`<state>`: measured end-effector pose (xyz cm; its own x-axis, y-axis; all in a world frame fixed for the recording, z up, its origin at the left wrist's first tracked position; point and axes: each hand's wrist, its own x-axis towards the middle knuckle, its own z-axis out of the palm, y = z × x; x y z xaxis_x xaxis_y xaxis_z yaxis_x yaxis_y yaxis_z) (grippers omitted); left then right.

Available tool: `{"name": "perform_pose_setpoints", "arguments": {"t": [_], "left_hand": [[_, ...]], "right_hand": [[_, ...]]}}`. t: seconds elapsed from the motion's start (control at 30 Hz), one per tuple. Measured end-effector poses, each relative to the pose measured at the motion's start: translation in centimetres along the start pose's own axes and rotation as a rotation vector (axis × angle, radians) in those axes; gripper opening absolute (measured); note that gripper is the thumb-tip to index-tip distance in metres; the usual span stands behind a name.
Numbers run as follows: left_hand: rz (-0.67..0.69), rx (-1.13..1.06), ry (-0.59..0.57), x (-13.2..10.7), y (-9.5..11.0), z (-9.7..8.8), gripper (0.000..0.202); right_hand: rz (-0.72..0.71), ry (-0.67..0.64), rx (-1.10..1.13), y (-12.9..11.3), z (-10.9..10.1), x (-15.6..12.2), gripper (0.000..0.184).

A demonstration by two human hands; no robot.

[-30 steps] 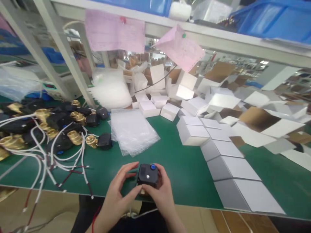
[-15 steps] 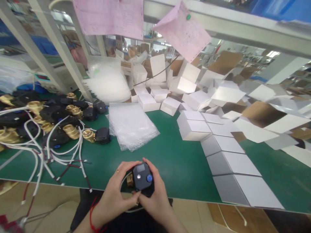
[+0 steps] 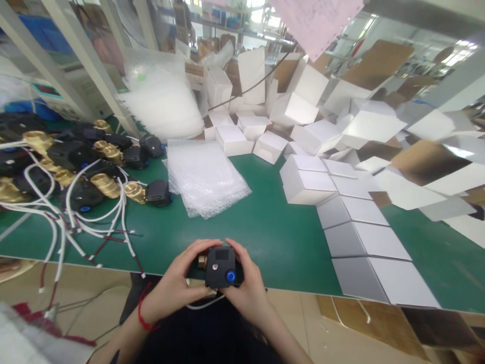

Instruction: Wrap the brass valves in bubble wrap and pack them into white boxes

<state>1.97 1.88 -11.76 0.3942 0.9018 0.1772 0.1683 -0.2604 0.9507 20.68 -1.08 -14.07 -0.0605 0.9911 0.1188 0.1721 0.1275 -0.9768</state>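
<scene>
Between my two hands, at the front edge of the green table, is a motorized valve (image 3: 221,270) with a black housing, a blue knob and a brass fitting on its left. My left hand (image 3: 184,275) curls round the brass side, thumb along the near edge. On the other side my right hand (image 3: 248,283) wraps the black housing, fingertips at its far edge. A white cable (image 3: 206,305) hangs below the valve. Bubble wrap bags (image 3: 206,177) lie flat just beyond my hands.
Several similar brass and black valves (image 3: 159,193) with white cables crowd the left of the table. White boxes (image 3: 364,240) stand in a row on the right. Behind them is a heap of open white cartons (image 3: 303,108); a bubble wrap stack (image 3: 162,101) is at the back left.
My view has tilted down, so the table items sit higher in the picture. The valve's top face has turned slightly between my hands, which still hold it.
</scene>
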Motion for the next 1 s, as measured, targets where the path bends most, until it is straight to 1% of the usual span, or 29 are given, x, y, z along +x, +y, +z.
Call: {"name": "perform_pose_setpoints", "arguments": {"t": [0.13, 0.2, 0.27, 0.43, 0.57, 0.67, 0.83, 0.93, 1.0], "left_hand": [[-0.273, -0.165, 0.147, 1.3, -0.5, 0.5, 0.06], [-0.362, -0.201, 0.2, 1.9, -0.5, 0.6, 0.059], [-0.412, -0.209, 0.239, 2.3, -0.3, 0.7, 0.059], [-0.439, -0.203, 0.278, 2.7, 0.0, 0.7, 0.058], [-0.437, -0.189, 0.307, 2.8, 0.4, 0.7, 0.06], [-0.443, -0.228, 0.316, 2.7, 0.7, 0.6, 0.061], [-0.452, -0.407, 0.331, 2.3, 0.6, 0.4, 0.06], [-0.494, -0.551, 0.419, 2.1, 0.5, 0.6, 0.06], [-0.496, -0.641, 0.47, 1.8, 0.6, 0.9, 0.06]], "right_hand": [[0.111, 0.074, 0.086, -0.5, 0.5, 1.4, 0.062], [0.151, 0.114, 0.095, -0.6, 0.8, 2.0, 0.056], [0.199, 0.128, 0.095, -0.8, 1.0, 2.5, 0.053], [0.286, 0.107, 0.102, -1.0, 1.1, 2.8, 0.051], [0.296, 0.114, 0.103, -0.9, 1.2, 2.8, 0.053], [0.281, 0.123, 0.111, -0.7, 1.3, 2.8, 0.052], [0.2, 0.12, 0.186, -0.9, 1.2, 2.5, 0.05], [0.178, 0.098, 0.292, -1.1, 1.4, 1.8, 0.05], [0.165, 0.084, 0.357, -1.1, 1.8, 1.0, 0.055]]}}
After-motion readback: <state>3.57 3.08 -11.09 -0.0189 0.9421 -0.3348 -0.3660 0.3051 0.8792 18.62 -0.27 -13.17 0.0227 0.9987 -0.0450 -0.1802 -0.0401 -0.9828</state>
